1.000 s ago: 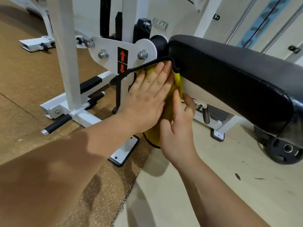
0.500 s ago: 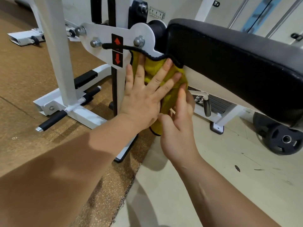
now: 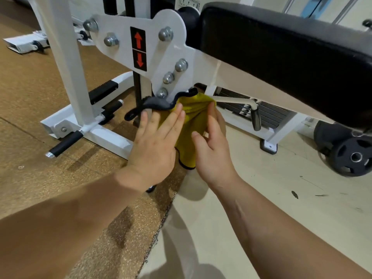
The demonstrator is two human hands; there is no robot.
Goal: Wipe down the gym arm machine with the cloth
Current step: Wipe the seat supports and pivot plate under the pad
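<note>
Filling the upper half of the view, the white gym machine (image 3: 165, 51) stands partly on a brown mat (image 3: 30, 93) and partly on a pale floor (image 3: 281, 198), its black pad (image 3: 281, 57) slanting to the right. A white bracket plate (image 3: 171, 63) with bolts and a red arrow label (image 3: 138, 49) joins the pad to the frame. A black weight plate (image 3: 352, 156) rests on the floor at right. The yellow cloth (image 3: 191, 127), edged in black, hangs just under the plate's lower edge. The left hand (image 3: 155, 146) lies flat on it, fingers spread apart; the right hand (image 3: 211, 150) cups its other side, fingers loosely open.
</note>
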